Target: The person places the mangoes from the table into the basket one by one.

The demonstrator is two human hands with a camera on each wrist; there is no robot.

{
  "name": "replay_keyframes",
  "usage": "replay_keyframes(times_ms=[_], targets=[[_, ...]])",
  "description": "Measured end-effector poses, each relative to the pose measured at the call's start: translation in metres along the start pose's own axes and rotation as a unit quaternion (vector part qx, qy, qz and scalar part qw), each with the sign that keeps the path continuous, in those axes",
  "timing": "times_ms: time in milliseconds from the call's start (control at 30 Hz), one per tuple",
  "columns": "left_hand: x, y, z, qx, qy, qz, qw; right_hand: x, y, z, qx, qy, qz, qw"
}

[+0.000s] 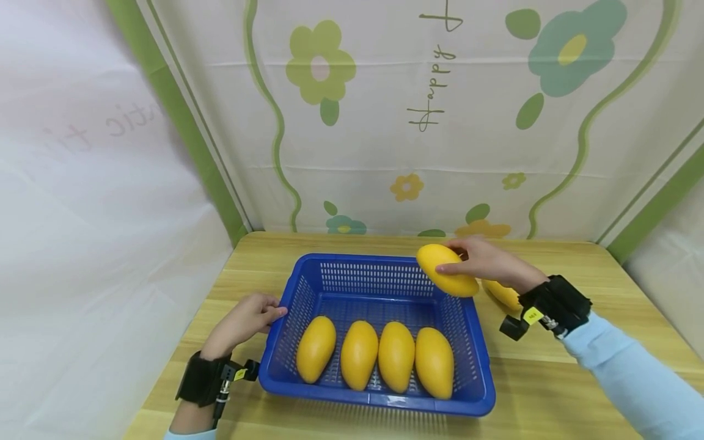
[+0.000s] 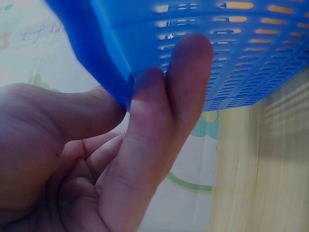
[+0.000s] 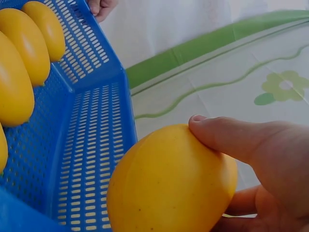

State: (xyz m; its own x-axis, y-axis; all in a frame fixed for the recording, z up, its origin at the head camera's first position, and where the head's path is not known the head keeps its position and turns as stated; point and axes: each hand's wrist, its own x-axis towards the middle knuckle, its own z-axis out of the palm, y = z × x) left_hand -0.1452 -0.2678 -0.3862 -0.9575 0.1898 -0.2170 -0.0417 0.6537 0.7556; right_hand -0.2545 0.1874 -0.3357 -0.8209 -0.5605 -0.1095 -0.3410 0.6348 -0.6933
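A blue slotted plastic basket [image 1: 376, 399] stands on the wooden table, with several yellow mangoes [image 1: 360, 355] in a row along its near side. My left hand [image 1: 249, 321] pinches the basket's left rim; in the left wrist view the thumb is on one side of the rim [image 2: 104, 63] and two fingers lie against the slotted wall. Above the basket's far right corner, my right hand [image 1: 484, 261] grips another mango [image 1: 448, 272], thumb on the near side. The right wrist view shows this mango [image 3: 169, 181] beside the basket wall. The other right fingers are mostly hidden behind it.
One more mango [image 1: 503, 295] lies on the table right of the basket, partly hidden by the right hand and wrist. A printed floral curtain [image 1: 374, 146] hangs behind the wooden table [image 1: 555, 342], with white fabric at both sides.
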Motion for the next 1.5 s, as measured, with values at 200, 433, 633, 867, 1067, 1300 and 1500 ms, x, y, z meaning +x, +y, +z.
replay_keyframes(times_ms=[200, 433, 633, 867, 1067, 1300, 1500], targets=[[0.0, -0.001, 0.0, -0.002, 0.001, -0.003, 1.0, 0.006, -0.005, 0.007, 0.0, -0.008, 0.001, 1.0], [0.0, 0.001, 0.0, 0.001, 0.004, -0.005, 1.0, 0.013, -0.006, 0.015, 0.012, -0.017, -0.016, 0.9997], [0.001, 0.002, 0.0, 0.01, 0.008, -0.002, 0.9999, 0.02, -0.006, 0.022, 0.005, -0.023, -0.02, 0.9995], [0.001, 0.002, 0.0, 0.006, 0.005, -0.001, 1.0, 0.025, -0.002, 0.03, 0.003, -0.033, -0.016, 0.9993], [0.0, 0.002, 0.0, 0.002, 0.006, -0.002, 1.0, 0.029, 0.003, 0.036, -0.007, -0.045, -0.004, 0.999], [0.0, 0.001, 0.0, 0.003, 0.002, 0.002, 1.0, 0.036, 0.006, 0.046, -0.027, -0.053, 0.028, 0.9978], [0.001, 0.001, -0.001, 0.003, 0.001, -0.001, 1.0, 0.039, 0.004, 0.054, -0.053, -0.059, 0.042, 0.996]])
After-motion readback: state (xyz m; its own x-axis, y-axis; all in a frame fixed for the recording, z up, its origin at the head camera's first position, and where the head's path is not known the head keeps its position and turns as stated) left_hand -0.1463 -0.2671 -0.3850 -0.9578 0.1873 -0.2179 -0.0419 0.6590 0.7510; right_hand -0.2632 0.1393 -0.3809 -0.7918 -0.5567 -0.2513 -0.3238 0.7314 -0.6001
